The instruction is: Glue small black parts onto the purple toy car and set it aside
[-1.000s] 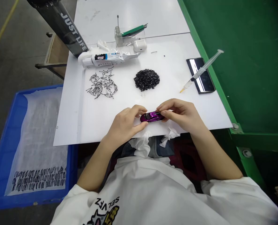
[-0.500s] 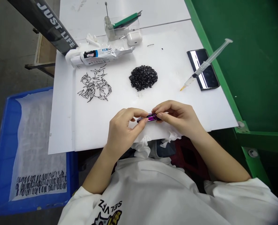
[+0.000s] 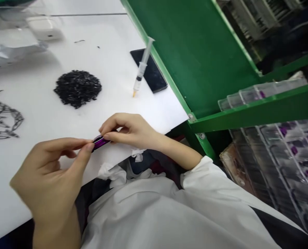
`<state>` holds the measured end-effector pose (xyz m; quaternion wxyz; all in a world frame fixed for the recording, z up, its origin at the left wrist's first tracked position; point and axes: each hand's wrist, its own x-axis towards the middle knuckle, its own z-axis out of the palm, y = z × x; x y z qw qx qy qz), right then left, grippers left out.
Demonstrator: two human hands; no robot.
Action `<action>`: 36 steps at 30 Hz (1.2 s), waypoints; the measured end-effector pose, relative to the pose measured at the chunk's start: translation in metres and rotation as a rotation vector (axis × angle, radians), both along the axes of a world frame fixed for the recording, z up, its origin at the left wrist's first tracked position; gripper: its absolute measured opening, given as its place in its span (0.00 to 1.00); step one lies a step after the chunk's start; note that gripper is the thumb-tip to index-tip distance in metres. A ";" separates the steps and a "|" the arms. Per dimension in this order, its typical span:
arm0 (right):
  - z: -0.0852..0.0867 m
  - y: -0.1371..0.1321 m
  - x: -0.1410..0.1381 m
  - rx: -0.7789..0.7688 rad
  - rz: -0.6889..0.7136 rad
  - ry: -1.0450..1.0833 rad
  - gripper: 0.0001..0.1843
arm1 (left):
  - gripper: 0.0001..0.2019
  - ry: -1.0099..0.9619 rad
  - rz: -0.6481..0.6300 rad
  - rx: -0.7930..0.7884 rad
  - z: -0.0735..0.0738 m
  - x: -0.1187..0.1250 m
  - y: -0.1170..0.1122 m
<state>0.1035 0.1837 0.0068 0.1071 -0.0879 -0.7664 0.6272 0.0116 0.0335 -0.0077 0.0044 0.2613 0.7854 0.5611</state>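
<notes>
The toy car (image 3: 100, 142) seems glossy purple, the heap of pieces (image 3: 77, 88) black, the panel (image 3: 195, 52) deep green.

The heap of small pieces (image 3: 77, 89) lay on the work table (image 3: 34, 72), with a tangle of thin strips (image 3: 2, 119) to its left, an earbud case (image 3: 43, 29) behind it, and a syringe (image 3: 142, 67) across a smartphone (image 3: 156, 77) to its right.
</notes>
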 end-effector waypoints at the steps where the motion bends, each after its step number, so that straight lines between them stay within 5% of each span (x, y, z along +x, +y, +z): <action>1: 0.000 0.001 0.000 0.008 0.006 0.002 0.01 | 0.12 -0.025 0.000 0.015 -0.001 0.001 0.002; 7: -0.002 0.000 0.001 -0.012 0.002 0.002 0.04 | 0.09 0.011 -0.003 0.015 0.011 0.006 0.000; 17: -0.005 -0.008 0.006 -0.281 -0.050 0.017 0.12 | 0.06 0.058 -0.169 -0.123 0.016 0.002 -0.020; 36: -0.004 -0.010 0.006 -0.232 -0.021 0.049 0.11 | 0.07 0.087 -0.188 -0.232 0.021 0.001 -0.018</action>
